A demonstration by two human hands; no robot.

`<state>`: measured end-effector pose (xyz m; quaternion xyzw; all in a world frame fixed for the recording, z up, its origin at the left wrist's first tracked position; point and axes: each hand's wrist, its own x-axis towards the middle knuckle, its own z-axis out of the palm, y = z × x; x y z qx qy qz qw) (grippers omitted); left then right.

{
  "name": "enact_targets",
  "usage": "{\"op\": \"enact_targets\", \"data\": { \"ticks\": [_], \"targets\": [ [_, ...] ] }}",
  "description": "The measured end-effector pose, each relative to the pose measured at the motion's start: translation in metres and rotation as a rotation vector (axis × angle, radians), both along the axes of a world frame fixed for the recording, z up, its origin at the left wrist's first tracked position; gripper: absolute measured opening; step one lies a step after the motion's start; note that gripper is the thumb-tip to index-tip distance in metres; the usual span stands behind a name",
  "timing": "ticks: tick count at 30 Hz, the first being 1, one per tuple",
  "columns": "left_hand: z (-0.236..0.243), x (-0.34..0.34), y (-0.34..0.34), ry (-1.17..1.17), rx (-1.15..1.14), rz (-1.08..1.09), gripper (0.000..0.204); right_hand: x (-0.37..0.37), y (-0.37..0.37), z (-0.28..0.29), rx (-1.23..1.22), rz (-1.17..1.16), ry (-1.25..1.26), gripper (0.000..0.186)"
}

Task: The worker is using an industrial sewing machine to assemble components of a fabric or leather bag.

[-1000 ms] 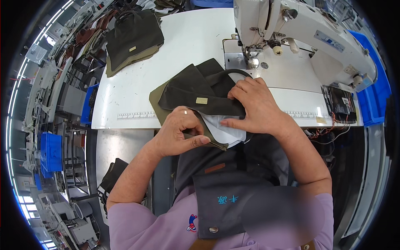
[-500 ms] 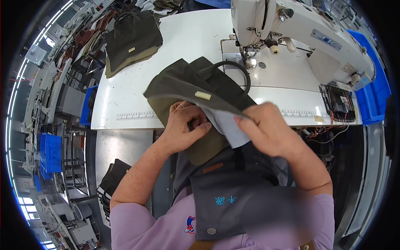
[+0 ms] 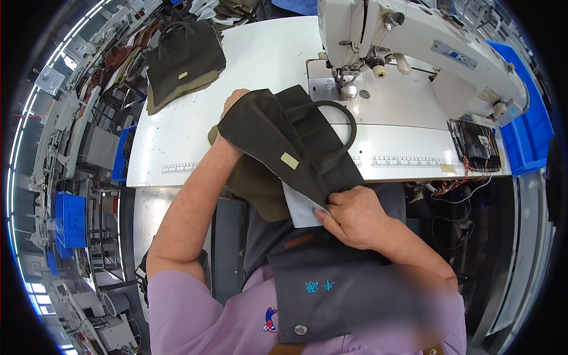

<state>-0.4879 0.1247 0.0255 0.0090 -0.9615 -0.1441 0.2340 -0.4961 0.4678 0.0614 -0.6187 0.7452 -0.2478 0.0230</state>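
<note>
A dark olive fabric bag with a looped handle and a small cream label hangs over the front edge of the table. My right hand is closed on the lower edge of its dark panel, thumb and fingers pinching the cloth. Below that grip a pale grey lining shows, and beside it a lighter olive panel droops toward my lap. My left hand reaches in under the bag's upper left part; only some of it shows past the cloth, and its fingers are hidden.
A white sewing machine stands behind the bag at the right. Stacked olive bag pieces lie on the white table at the far left. Blue bins and a black box with wires are at the right.
My left hand has moved from the near opening up and away, under the far left part of the bag. My right hand has come lower and nearer, drawing the panel edge down.
</note>
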Motion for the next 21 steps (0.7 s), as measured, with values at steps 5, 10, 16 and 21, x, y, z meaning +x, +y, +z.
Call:
{"op": "enact_targets", "data": {
  "ticks": [5,10,16,21],
  "targets": [
    [0.042,0.003,0.042,-0.157,-0.012,0.211,0.025,-0.004,0.018,-0.001,0.073,0.076,-0.054,0.042],
    [0.072,0.001,0.033,-0.450,1.046,-0.013,0.015,-0.034,0.040,0.044,0.273,0.263,-0.335,0.041],
    [0.127,0.029,0.098,-0.235,0.557,-0.155,0.008,-0.061,0.057,0.078,-0.387,-0.157,-0.704,0.025],
    [0.143,0.053,0.163,-0.132,0.243,-0.350,0.007,-0.057,0.014,0.100,-0.626,-0.103,-0.395,0.012]
  ]
}}
